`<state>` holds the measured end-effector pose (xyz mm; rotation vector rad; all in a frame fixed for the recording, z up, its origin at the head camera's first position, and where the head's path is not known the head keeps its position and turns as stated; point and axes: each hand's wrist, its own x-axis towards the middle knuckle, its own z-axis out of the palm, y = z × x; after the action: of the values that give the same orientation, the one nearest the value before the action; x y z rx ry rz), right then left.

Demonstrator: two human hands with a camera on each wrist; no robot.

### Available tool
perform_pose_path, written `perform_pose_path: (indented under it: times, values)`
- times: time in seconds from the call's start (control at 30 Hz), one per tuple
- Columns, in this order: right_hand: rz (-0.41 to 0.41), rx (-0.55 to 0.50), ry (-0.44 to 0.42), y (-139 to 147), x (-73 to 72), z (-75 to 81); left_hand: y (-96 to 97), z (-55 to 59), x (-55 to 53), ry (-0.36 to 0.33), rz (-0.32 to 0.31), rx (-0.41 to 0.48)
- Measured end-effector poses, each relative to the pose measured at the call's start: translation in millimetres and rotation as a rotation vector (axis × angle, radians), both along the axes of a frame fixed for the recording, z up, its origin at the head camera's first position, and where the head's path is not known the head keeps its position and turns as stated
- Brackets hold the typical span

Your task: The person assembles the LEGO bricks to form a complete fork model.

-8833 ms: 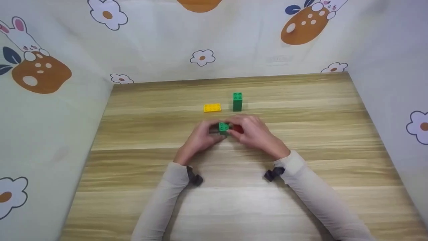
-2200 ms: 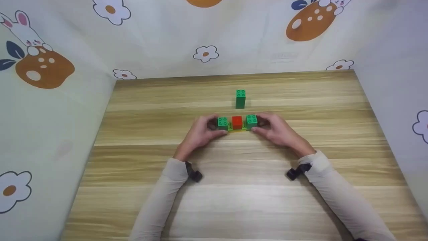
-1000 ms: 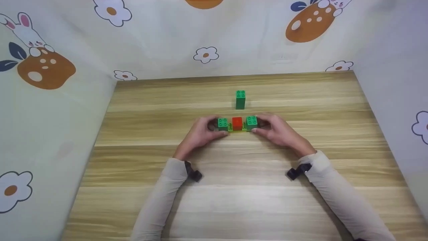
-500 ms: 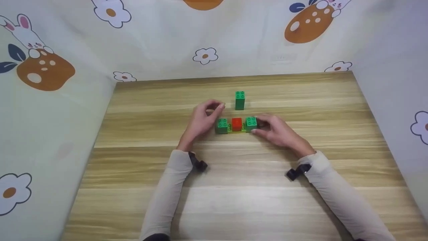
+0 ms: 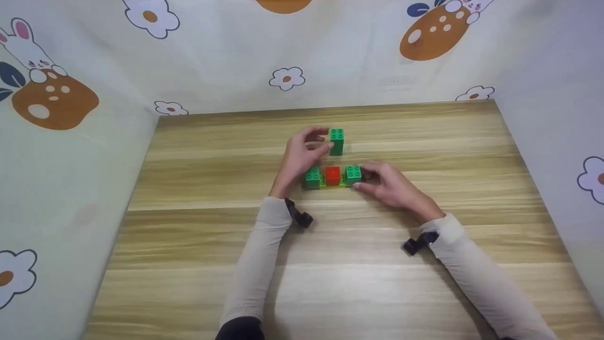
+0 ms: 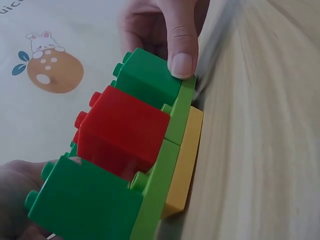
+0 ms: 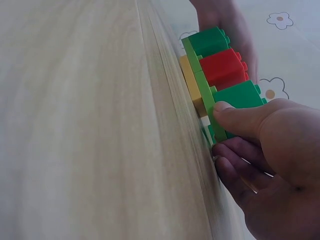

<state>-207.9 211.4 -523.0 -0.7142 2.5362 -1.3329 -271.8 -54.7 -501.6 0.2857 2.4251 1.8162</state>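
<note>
Three toy building bricks stand in a row: a left green brick (image 5: 312,177), a red brick (image 5: 332,175) and a right green brick (image 5: 353,174). They sit on light-green plates (image 6: 175,120) laid end to end, with a yellow plate (image 6: 184,165) beneath the middle. My right hand (image 5: 391,186) pinches the right end of this assembly, thumb on the near side. Behind the row a tall green block (image 5: 336,142) stands upright on the table. At its left side is my left hand (image 5: 302,151), thumb and fingers spread, fingertips right at the block's edge.
A wooden tabletop (image 5: 330,264) lies beneath everything. Patterned cloth walls (image 5: 226,61) close it in at the back and both sides. My left forearm passes just left of the brick row.
The yellow plate, separate at first, now lies under the joined bricks. My left hand has let go of the assembly's left end and moved back and right to the tall green block.
</note>
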Motion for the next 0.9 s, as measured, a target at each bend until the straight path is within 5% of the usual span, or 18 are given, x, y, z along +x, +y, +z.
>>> perform_pose_path:
  times: [0.4,0.9]
  values:
    - [-0.006,-0.002,-0.006,0,0.0,-0.8,3.3,-3.7,-4.4,0.006,-0.014,0.004]
    - [-0.061,-0.056,-0.024,10,-2.0,6.0,-14.2,-5.8,1.1,0.057,-0.037,0.058]
